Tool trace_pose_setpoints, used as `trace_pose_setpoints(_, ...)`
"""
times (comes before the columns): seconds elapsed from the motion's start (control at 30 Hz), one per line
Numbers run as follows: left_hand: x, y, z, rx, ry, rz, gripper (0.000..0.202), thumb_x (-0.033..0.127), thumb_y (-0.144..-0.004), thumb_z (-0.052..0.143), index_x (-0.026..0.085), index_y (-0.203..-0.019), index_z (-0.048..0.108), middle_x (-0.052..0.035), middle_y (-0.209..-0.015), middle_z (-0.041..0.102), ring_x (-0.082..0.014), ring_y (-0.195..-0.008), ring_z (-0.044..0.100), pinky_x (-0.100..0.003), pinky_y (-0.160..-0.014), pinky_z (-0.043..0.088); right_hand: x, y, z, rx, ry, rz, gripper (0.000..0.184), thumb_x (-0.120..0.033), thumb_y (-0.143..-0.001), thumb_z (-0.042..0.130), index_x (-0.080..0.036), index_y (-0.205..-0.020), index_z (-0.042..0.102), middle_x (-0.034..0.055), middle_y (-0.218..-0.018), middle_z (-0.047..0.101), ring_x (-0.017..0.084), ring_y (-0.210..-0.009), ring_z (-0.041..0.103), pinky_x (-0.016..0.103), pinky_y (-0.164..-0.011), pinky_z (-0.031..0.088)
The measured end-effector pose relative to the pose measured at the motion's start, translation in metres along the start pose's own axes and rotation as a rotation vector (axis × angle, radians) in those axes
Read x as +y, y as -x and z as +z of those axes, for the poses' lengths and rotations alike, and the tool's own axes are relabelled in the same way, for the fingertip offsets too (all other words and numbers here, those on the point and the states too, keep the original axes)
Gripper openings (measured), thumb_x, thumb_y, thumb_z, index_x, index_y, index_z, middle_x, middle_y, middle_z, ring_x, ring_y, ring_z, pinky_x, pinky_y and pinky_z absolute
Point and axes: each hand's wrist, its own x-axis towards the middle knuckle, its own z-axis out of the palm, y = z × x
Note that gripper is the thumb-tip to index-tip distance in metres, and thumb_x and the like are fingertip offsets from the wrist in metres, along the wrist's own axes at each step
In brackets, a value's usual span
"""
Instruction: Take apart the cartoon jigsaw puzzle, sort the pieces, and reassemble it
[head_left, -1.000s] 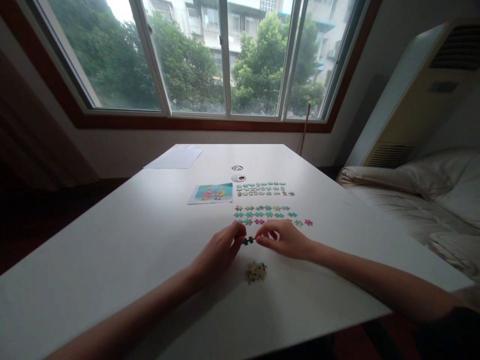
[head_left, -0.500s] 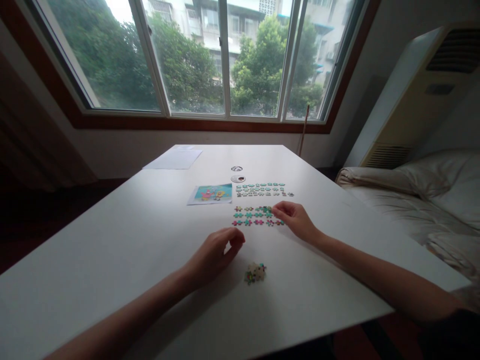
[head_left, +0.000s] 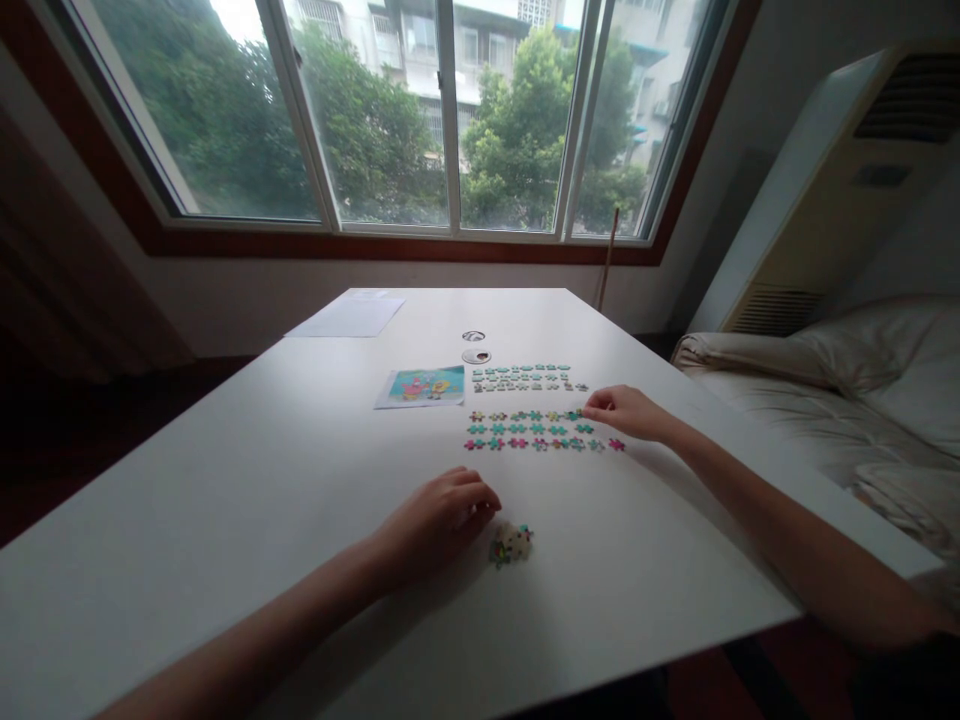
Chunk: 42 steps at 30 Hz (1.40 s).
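The right hand [head_left: 624, 412] pinches a piece [head_left: 574, 413] ending a row [head_left: 535, 415] toward the table [head_left: 225, 500]'s right edge, apparently a placing that needs clean release, the left hand [head_left: 442, 515] loosely open by the pile [head_left: 514, 543] nearer the front edge.

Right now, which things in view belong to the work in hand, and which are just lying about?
In the work:
small multicoloured jigsaw pieces in rows, right hand at one row's right end
loose heap of jigsaw pieces, left hand beside it
rectangular blue-toned cartoon print, probably for reference

Apparently lying about:
rectangular white paper sheet
two flat round discs
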Motion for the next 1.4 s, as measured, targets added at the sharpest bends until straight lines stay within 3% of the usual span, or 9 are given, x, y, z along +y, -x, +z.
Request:
trace_pose_setpoints(0.2, -0.001, 0.001, 0.003, -0.005, -0.024, -0.002, 0.019, 0.012, -0.082, 0.044, 0.017, -0.085, 0.062, -0.0041, -0.082, 0.060, -0.0146, -0.076, 0.054, -0.025, -0.070, 0.043, 0.042, -0.013, -0.001, -0.107, 0.019, 0.194, 0.032, -0.042, -0.071, 0.052, -0.013, -0.075, 0.065, 0.0037, -0.065, 0.061, 0.012, -0.057, 0.050, 0.023, -0.053, 0.034)
trace_pose_setpoints(0.3, -0.003, 0.002, 0.004, -0.006, -0.032, 0.007, 0.019, 0.012, -0.082, 0.043, 0.018, -0.086, 0.061, -0.0039, -0.082, 0.060, -0.0145, -0.076, 0.054, -0.025, -0.069, 0.044, 0.047, -0.013, 0.000, -0.188, 0.019, 0.220, 0.034, -0.044, -0.072, 0.051, -0.013, -0.071, 0.065, 0.0028, -0.057, 0.059, 0.012, -0.050, 0.048, 0.023, -0.050, 0.033)
trace_pose_setpoints(0.4, -0.004, 0.002, 0.004, -0.017, -0.028, 0.013, 0.019, 0.013, -0.082, 0.044, 0.018, -0.089, 0.061, -0.0040, -0.084, 0.059, -0.0148, -0.078, 0.054, -0.025, -0.070, 0.044, 0.042, -0.010, -0.002, -0.183, 0.099, 0.211, 0.033, -0.044, -0.073, 0.050, -0.014, -0.069, 0.065, 0.0033, -0.059, 0.061, 0.013, -0.053, 0.051, 0.023, -0.052, 0.034)
trace_pose_setpoints(0.57, 0.009, 0.003, 0.000, -0.075, -0.027, 0.018, 0.016, 0.021, -0.083, 0.049, 0.019, -0.094, 0.060, -0.0050, -0.088, 0.058, -0.0164, -0.082, 0.053, -0.027, -0.072, 0.044, 0.027, -0.006, -0.004, -0.078, 0.225, 0.185, 0.029, -0.040, -0.074, 0.051, -0.014, -0.076, 0.065, 0.0064, -0.073, 0.065, 0.016, -0.066, 0.056, 0.023, -0.057, 0.035)
trace_pose_setpoints(0.77, 0.024, 0.003, 0.005, -0.106, -0.153, 0.032, 0.027, 0.034, -0.076, 0.059, 0.021, -0.099, 0.058, -0.0052, -0.094, 0.057, -0.0201, -0.086, 0.051, -0.031, -0.073, 0.044, -0.013, 0.008, 0.014, 0.015, 0.162, -0.059, 0.025, -0.038, -0.077, 0.049, -0.017, -0.075, 0.062, 0.0018, -0.066, 0.062, 0.011, -0.058, 0.053, 0.021, -0.053, 0.033)
trace_pose_setpoints(0.97, 0.020, 0.000, 0.016, -0.079, -0.281, 0.128, 0.019, 0.031, -0.081, 0.054, 0.021, -0.097, 0.060, -0.0047, -0.086, 0.058, -0.0185, -0.079, 0.051, -0.029, -0.066, 0.046, -0.052, 0.027, 0.031, 0.031, 0.098, -0.208, 0.020, -0.034, -0.079, 0.049, -0.018, -0.074, 0.060, -0.0002, -0.063, 0.058, 0.009, -0.055, 0.048, 0.021, -0.052, 0.030)
trace_pose_setpoints(1.13, 0.019, -0.003, 0.016, 0.042, -0.296, 0.210, 0.021, 0.024, -0.089, 0.042, 0.017, -0.088, 0.061, -0.0055, -0.077, 0.059, -0.0162, -0.071, 0.051, -0.027, -0.062, 0.044, -0.069, 0.040, 0.039, 0.037, 0.043, -0.300, 0.018, -0.032, -0.079, 0.051, -0.017, -0.072, 0.058, -0.0003, -0.064, 0.056, 0.009, -0.057, 0.046, 0.021, -0.054, 0.031)
trace_pose_setpoints(1.3, 0.013, -0.009, 0.011, 0.320, -0.044, -0.033, 0.029, 0.025, -0.090, 0.038, 0.014, -0.069, 0.056, -0.0034, -0.068, 0.055, -0.0127, -0.063, 0.050, -0.023, -0.059, 0.042, -0.084, 0.051, 0.049, 0.036, -0.119, -0.375, 0.016, -0.030, -0.080, 0.050, -0.017, -0.076, 0.060, -0.0007, -0.065, 0.057, 0.009, -0.058, 0.047, 0.021, -0.057, 0.034)
trace_pose_setpoints(1.4, 0.009, -0.011, 0.009, 0.334, 0.081, -0.109, 0.031, 0.027, -0.089, 0.039, 0.014, -0.065, 0.054, -0.0003, -0.062, 0.052, -0.0106, -0.057, 0.048, -0.021, -0.056, 0.039, -0.092, 0.055, 0.054, 0.016, -0.237, -0.387, 0.019, -0.032, -0.082, 0.049, -0.018, -0.082, 0.062, -0.0001, -0.066, 0.058, 0.009, -0.057, 0.048, 0.021, -0.056, 0.036)
